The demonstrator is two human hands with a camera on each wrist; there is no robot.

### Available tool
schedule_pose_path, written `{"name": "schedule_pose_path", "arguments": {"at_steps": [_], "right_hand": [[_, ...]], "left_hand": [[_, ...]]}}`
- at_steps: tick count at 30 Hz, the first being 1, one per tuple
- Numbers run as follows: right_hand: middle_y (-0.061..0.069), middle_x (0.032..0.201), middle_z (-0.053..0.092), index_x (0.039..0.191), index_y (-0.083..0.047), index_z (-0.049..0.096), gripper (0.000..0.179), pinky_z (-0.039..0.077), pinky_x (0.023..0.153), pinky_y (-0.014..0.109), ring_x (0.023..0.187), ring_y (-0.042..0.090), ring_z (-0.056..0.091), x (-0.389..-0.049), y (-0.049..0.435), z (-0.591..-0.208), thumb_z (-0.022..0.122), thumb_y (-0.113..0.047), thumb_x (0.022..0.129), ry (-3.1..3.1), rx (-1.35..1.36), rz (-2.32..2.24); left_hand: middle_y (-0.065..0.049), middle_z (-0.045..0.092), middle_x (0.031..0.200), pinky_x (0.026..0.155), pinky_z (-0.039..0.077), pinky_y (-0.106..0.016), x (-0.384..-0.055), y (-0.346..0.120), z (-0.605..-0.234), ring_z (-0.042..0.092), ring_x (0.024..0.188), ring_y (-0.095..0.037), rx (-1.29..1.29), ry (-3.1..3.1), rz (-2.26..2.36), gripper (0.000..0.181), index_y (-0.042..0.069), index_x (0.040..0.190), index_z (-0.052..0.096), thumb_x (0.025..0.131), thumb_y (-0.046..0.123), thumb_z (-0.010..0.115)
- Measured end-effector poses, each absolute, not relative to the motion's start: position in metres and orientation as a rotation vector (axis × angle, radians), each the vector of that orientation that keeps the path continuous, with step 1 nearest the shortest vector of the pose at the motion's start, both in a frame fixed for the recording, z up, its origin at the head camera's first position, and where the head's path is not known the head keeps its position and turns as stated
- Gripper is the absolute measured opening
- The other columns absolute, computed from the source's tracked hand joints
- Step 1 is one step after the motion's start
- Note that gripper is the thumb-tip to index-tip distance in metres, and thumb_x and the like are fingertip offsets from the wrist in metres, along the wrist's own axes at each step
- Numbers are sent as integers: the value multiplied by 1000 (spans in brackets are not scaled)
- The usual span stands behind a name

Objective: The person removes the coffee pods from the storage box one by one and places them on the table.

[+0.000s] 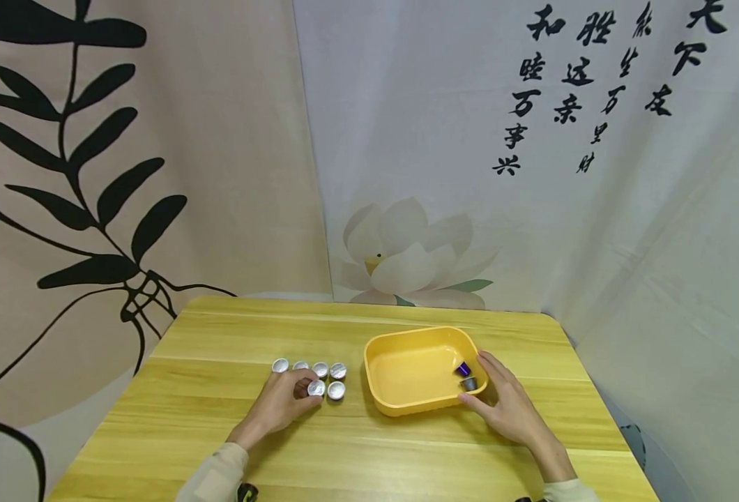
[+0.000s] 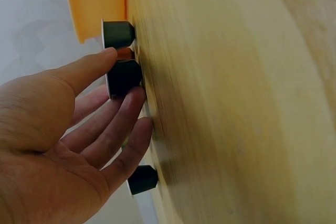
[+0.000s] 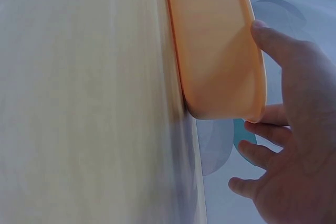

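Note:
My left hand [image 1: 279,404] pinches a dark coffee capsule [image 2: 124,78] between thumb and fingers, close to the tabletop; its silver foil lid faces up in the head view. Several more capsules [image 1: 336,390] stand lid up in two short rows around the fingertips, some partly behind the hand. To their right is a yellow tray [image 1: 407,362]. Its right end is held by my right hand [image 1: 507,408], thumb and fingers at the rim near the corner. Inside the tray, a purple-blue capsule [image 1: 463,369] and a grey one [image 1: 468,384] lie at the right end.
The wooden table [image 1: 420,453] has its far edge close to a hanging cloth backdrop [image 1: 420,139] with plant, flower and character prints. Light cloth also hangs along the right side.

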State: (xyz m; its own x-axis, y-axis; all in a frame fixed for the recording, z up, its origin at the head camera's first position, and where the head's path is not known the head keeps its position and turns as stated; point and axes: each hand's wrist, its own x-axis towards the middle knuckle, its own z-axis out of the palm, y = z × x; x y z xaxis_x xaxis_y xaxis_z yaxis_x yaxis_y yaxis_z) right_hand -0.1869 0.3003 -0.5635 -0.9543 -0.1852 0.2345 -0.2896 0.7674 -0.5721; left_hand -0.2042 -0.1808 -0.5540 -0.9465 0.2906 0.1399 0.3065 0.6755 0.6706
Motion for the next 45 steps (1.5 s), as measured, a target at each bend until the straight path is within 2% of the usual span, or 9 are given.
{"name": "schedule_pose_path", "arguments": {"at_steps": [7,16,24,30,35,45], "right_hand": [[26,180,39,172,2,41,99,37,127,82,163,57,40,-187,300,-563,83,-54,102,-2791,384,942],[27,180,39,171,3,41,99,37,126,83,162,58,40,-186,300,-564,83,-53,102,-2786,389,940],[27,180,39,172,3,41,99,37,126,83,162,58,41,-187,301,-564,83,-54,102,-2788,388,936],[27,180,39,172,2,41,99,37,127,82,162,57,41,-187,301,-563,83,-54,102,-2791,385,938],[27,180,39,172,3,40,99,37,127,82,163,57,41,-188,301,-563,83,-54,102,-2791,390,952],[26,180,38,172,2,40,100,37,127,83,162,57,40,-187,301,-563,82,-55,102,-2798,381,947]], "left_hand": [[2,80,94,76,61,-19,-204,-181,-553,71,83,-4,-500,-2858,-1117,23,9,112,81,93,15,94],[0,80,95,77,63,-20,-202,-181,-553,74,85,-7,-485,-2851,-1142,26,8,113,82,92,16,95],[-8,84,107,82,70,-26,-199,-184,-554,83,93,-19,-457,-2822,-1257,31,6,118,81,91,14,96],[-10,85,114,89,71,-35,-197,-188,-549,83,98,-22,-398,-2833,-1226,35,8,120,82,92,23,96],[-15,86,118,92,72,-45,-197,-191,-537,84,101,-27,-339,-2816,-1185,43,3,129,80,95,26,94],[-18,84,125,98,70,-48,-208,-182,-522,83,111,-31,-537,-2743,-1205,44,2,137,76,99,22,90]]}}
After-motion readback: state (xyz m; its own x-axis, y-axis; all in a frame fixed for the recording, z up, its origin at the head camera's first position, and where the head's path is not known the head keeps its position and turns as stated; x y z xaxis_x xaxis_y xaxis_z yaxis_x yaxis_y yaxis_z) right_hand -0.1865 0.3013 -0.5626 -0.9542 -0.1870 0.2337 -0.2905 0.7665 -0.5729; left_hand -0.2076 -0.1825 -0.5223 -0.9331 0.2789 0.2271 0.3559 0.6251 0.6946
